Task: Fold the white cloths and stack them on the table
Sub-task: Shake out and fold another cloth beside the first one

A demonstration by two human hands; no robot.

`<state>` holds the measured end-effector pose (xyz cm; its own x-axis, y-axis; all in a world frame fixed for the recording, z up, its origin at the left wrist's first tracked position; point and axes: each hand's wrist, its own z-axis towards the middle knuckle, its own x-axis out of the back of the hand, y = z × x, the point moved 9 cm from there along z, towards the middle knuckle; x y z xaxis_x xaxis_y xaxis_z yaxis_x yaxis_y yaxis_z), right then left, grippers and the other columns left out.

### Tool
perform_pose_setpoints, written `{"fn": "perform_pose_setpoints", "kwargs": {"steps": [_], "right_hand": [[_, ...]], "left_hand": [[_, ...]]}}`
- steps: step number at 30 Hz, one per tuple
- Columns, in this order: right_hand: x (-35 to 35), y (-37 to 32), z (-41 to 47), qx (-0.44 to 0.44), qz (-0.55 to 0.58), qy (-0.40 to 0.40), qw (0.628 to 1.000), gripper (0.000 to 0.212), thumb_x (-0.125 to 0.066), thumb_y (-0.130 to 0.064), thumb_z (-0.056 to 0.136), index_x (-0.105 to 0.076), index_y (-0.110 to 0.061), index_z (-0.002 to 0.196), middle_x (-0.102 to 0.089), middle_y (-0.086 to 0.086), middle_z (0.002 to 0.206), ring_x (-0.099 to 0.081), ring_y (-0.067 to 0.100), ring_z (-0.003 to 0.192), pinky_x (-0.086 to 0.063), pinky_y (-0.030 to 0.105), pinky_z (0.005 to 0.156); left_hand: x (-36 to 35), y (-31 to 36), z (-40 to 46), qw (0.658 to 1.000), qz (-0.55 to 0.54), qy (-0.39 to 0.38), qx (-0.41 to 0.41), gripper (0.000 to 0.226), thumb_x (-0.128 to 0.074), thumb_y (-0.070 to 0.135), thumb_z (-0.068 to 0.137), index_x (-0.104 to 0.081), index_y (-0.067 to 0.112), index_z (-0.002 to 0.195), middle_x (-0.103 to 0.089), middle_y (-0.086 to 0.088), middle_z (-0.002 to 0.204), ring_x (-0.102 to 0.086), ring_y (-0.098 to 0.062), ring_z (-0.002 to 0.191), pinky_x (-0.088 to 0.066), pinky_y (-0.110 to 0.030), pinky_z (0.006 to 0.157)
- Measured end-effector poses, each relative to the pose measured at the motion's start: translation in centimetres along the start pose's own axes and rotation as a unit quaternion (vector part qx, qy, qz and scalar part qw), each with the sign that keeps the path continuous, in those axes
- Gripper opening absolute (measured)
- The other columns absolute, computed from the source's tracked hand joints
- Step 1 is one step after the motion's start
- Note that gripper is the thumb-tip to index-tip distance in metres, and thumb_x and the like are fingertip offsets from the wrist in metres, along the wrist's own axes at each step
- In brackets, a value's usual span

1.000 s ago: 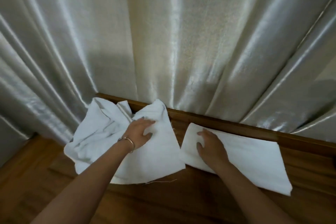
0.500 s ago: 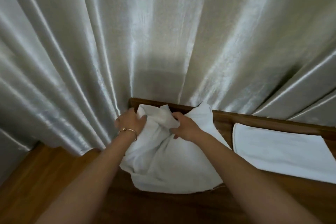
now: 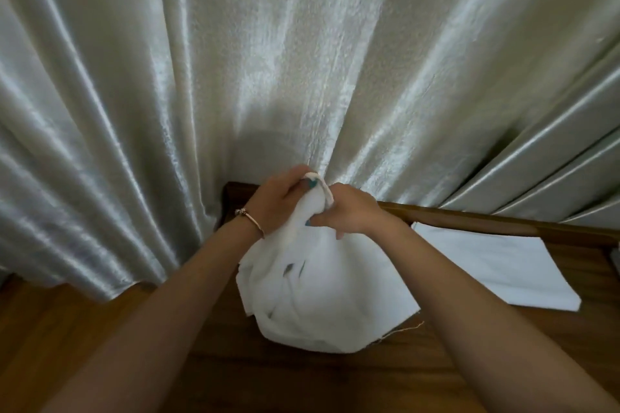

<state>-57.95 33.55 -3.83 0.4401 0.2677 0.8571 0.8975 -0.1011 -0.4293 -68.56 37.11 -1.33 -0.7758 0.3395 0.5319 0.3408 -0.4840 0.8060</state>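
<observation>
Bunched folds hide the crumpled white cloth [image 3: 322, 295]'s edges; left hand [image 3: 280, 203] and right hand [image 3: 349, 214], fists closed, grip its top together above the brown wooden table [image 3: 302, 379].

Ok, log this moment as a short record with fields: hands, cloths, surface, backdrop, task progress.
left hand: left hand, bracelet on the wrist, gripping the top of the bunched cloth
right hand: right hand, gripping the same gathered top beside the left
bunched cloth: bunched cloth, white, unfolded, top gathered and raised, lower part sagging onto the table
folded cloth: folded cloth, white, flat on the table to the right, untouched
surface: wooden table
backdrop: pale shiny curtain
task progress: one cloth lies folded; one not yet folded
</observation>
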Motion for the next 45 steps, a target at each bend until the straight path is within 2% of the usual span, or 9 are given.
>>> {"fn": "perform_pose_setpoints", "kwargs": {"steps": [5, 9, 14, 19, 24, 33, 36, 38, 45], "right_hand": [[5.9, 1.8, -2.5, -0.065, 0.16, 0.124, 0.977, 0.045, -0.065, -0.055, 0.062, -0.069, -0.016, 0.083, -0.071, 0.002, 0.079, -0.068, 0.022, 0.077, -0.051, 0.035, 0.072], [11.9, 2.7, -5.4, -0.091, 0.36, 0.231, 0.9, 0.022, -0.065, -0.031, 0.077, -0.062, -0.009, 0.078, -0.057, 0.005, 0.06, -0.055, 0.015, 0.047, -0.037, 0.02, 0.045], [17.1, 4.7, -10.3, -0.103, 0.407, 0.329, 0.846, 0.02, -0.061, -0.024, 0.081, -0.048, -0.016, 0.069, -0.04, 0.0, 0.052, -0.036, 0.014, 0.041, -0.024, 0.021, 0.042], [19.6, 7.3, -14.3, -0.1, 0.435, 0.348, 0.824, 0.019, -0.062, -0.032, 0.084, -0.053, -0.016, 0.081, -0.047, -0.001, 0.06, -0.04, 0.014, 0.05, -0.029, 0.024, 0.047], [21.4, 12.3, -17.2, -0.114, 0.427, 0.402, 0.802, 0.029, -0.065, -0.044, 0.08, -0.051, -0.02, 0.071, -0.05, 0.001, 0.064, -0.045, 0.018, 0.057, -0.034, 0.03, 0.054], [20.3, 24.2, -21.2, -0.197, 0.29, 0.361, 0.864, 0.018, -0.069, -0.034, 0.079, -0.062, -0.023, 0.091, -0.071, 0.005, 0.083, -0.068, 0.021, 0.052, -0.053, 0.033, 0.054], [20.3, 25.7, -22.6, -0.172, 0.244, 0.38, 0.876, 0.1, -0.082, -0.033, 0.065, -0.021, -0.019, 0.143, -0.046, 0.009, 0.138, -0.067, 0.029, 0.098, -0.056, 0.042, 0.077], [20.5, 23.8, -24.0, -0.097, 0.15, 0.388, 0.904, 0.116, -0.085, -0.035, 0.066, -0.004, -0.03, 0.149, -0.02, -0.001, 0.156, -0.049, 0.024, 0.123, -0.048, 0.039, 0.09], [18.4, 23.0, -26.2, -0.018, 0.149, 0.313, 0.938, 0.031, -0.068, -0.043, 0.078, -0.06, -0.032, 0.106, -0.067, -0.011, 0.1, -0.062, 0.014, 0.091, -0.053, 0.035, 0.077]], "left_hand": [[0.1, -1.7, 0.3, 0.984, -0.153, 0.031, 0.089, 0.059, -0.059, 0.071, 0.072, -0.055, 0.013, 0.081, -0.056, -0.002, 0.079, -0.054, -0.007, 0.078, -0.043, -0.03, 0.08], [-2.2, 0.2, 0.0, 0.982, -0.168, -0.05, 0.069, 0.086, -0.057, 0.087, 0.049, -0.055, 0.025, 0.108, -0.061, 0.011, 0.103, -0.06, 0.004, 0.1, -0.049, -0.018, 0.088], [-5.3, 6.8, 0.8, 0.999, -0.047, -0.014, -0.023, 0.084, -0.079, 0.034, 0.068, -0.032, 0.023, 0.137, -0.047, 0.007, 0.126, -0.048, -0.004, 0.112, -0.041, -0.017, 0.093], [-6.2, 9.0, 1.6, 0.987, -0.032, 0.154, 0.029, 0.026, -0.059, 0.007, 0.08, -0.053, 0.013, 0.104, -0.055, 0.003, 0.094, -0.054, -0.017, 0.086, -0.047, -0.027, 0.072], [-9.6, 11.7, 2.6, 0.993, -0.019, 0.119, 0.007, 0.017, -0.048, 0.008, 0.095, -0.06, 0.004, 0.106, -0.059, -0.002, 0.092, -0.054, -0.016, 0.082, -0.036, -0.009, 0.058], [-14.4, 19.4, 4.4, 0.988, -0.053, 0.143, -0.007, 0.012, -0.047, 0.017, 0.096, -0.057, 0.013, 0.1, -0.057, 0.006, 0.086, -0.051, -0.007, 0.075, -0.035, -0.012, 0.059], [-16.6, 23.2, 5.3, 0.993, -0.014, 0.115, -0.03, 0.007, -0.056, 0.02, 0.09, -0.062, 0.022, 0.093, -0.061, 0.012, 0.083, -0.053, 0.001, 0.075, -0.039, -0.005, 0.063], [-18.3, 26.2, 5.6, 0.993, 0.025, 0.092, -0.065, 0.009, -0.06, 0.019, 0.086, -0.068, 0.02, 0.091, -0.067, 0.006, 0.086, -0.057, -0.005, 0.076, -0.039, -0.005, 0.066], [-21.2, 32.5, 2.9, 0.99, 0.029, 0.065, -0.125, 0.027, -0.045, 0.018, 0.083, -0.069, 0.012, 0.095, -0.068, 0.0, 0.096, -0.06, -0.011, 0.091, -0.044, -0.014, 0.081]]}}
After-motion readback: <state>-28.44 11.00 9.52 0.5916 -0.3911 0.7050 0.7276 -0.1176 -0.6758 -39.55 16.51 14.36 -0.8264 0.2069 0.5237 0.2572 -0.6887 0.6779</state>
